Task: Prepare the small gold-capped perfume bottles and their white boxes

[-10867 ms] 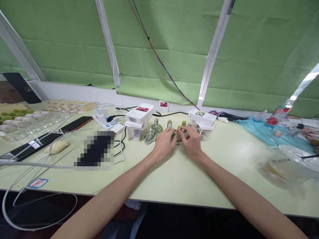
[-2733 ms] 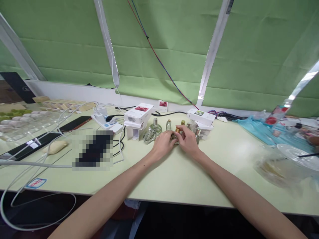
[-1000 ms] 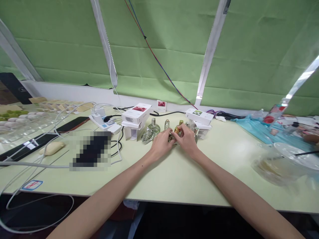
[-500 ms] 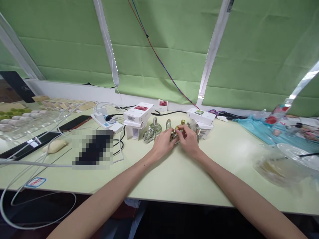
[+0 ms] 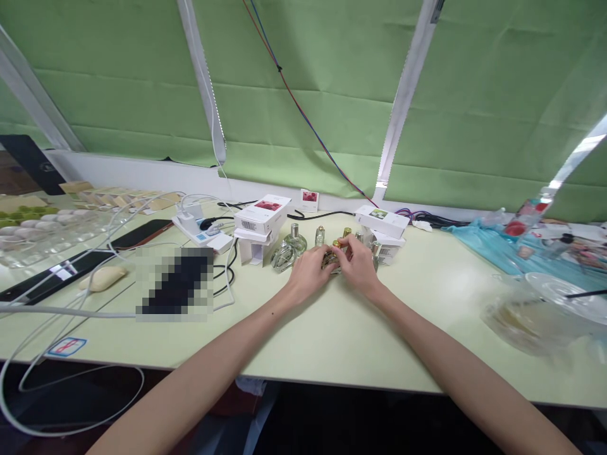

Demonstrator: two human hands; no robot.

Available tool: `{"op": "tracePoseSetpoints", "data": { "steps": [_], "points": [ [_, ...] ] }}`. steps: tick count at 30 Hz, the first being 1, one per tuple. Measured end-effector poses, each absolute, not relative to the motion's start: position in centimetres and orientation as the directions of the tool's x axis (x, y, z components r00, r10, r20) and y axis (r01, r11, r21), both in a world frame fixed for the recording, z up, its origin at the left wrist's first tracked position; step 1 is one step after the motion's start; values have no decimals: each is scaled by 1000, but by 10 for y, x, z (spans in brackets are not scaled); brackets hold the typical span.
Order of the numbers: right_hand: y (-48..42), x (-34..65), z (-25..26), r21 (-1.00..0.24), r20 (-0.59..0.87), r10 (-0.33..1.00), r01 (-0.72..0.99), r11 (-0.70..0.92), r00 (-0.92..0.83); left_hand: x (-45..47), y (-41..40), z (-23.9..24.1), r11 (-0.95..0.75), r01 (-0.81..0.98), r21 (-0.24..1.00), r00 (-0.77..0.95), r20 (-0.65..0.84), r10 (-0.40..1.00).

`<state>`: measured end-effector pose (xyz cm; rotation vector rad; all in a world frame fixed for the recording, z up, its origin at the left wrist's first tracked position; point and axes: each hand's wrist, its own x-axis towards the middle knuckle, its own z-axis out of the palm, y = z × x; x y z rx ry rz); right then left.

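My left hand [image 5: 307, 273] and my right hand [image 5: 359, 265] meet at the middle of the pale green table [image 5: 332, 335], both closed around a small gold-capped glass perfume bottle [image 5: 333, 258]. The bottle is mostly hidden by my fingers. More small glass bottles stand around it: a round one [image 5: 296, 239] and a lying one [image 5: 282, 258] to the left, a slim one [image 5: 320, 236] behind, others [image 5: 374, 249] by my right hand.
White cartons [image 5: 262, 218] stand left of the bottles, another carton [image 5: 383, 222] to the right. A power strip [image 5: 203, 235], white cables [image 5: 71, 303] and phones [image 5: 142, 235] lie at left. Blue plastic [image 5: 488, 243] and clear plastic trays [image 5: 545, 313] sit at right. Green blinds hang behind.
Both hands have stayed on the gold-capped bottle with only small finger shifts. The view has wobbled slightly.
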<state>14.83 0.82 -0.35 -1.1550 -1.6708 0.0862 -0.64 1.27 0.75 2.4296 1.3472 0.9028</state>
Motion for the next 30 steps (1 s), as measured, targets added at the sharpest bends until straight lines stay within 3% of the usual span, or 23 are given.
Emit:
{"op": "tracePoseSetpoints", "data": {
  "steps": [30],
  "points": [
    [6,146,-2,-530,721,691,684,501,52,-4,11,7,-526,717,456,374,385,844]
  ]
}}
